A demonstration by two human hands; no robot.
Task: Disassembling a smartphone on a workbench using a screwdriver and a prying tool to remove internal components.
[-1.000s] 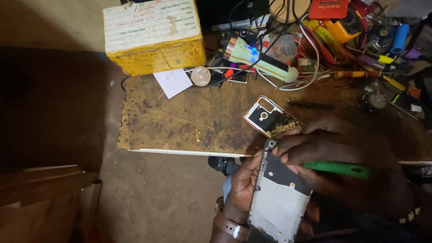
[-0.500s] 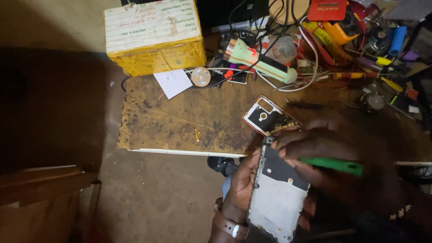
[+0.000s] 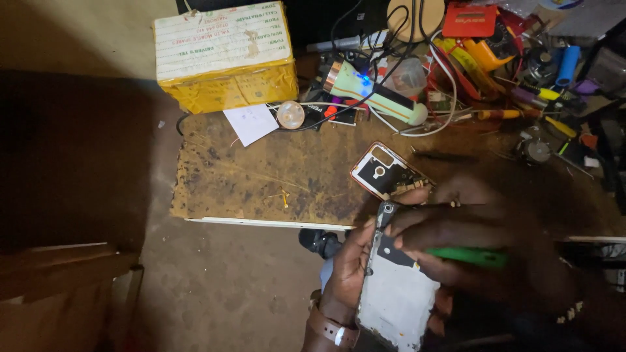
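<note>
Down at the bottom of the view, the left hand (image 3: 349, 270) is curled around the edge of an opened phone (image 3: 398, 293), gripping it from the left with the thumb along its side; a watch strap (image 3: 332, 329) shows at that wrist. The phone is held tilted in front of the near edge of the counter (image 3: 261, 176), its pale metal inner plate facing up. The right hand (image 3: 469, 221) lies across the phone's upper end, fingers closed on a green tool (image 3: 469, 256) that points left toward the dark top part of the phone. Just above the hands, a phone back cover (image 3: 385, 171) with a red rim lies flat on the worn, stained counter. Farther left on the counter sits a small white paper (image 3: 251, 122) beside a round lamp head (image 3: 291, 115). Behind them stands a yellow box (image 3: 225, 55) with a white label on top. To its right lies a pale green torch (image 3: 372, 91) among tangled cables, and screwdrivers and other tools crowd the far right corner.
</note>
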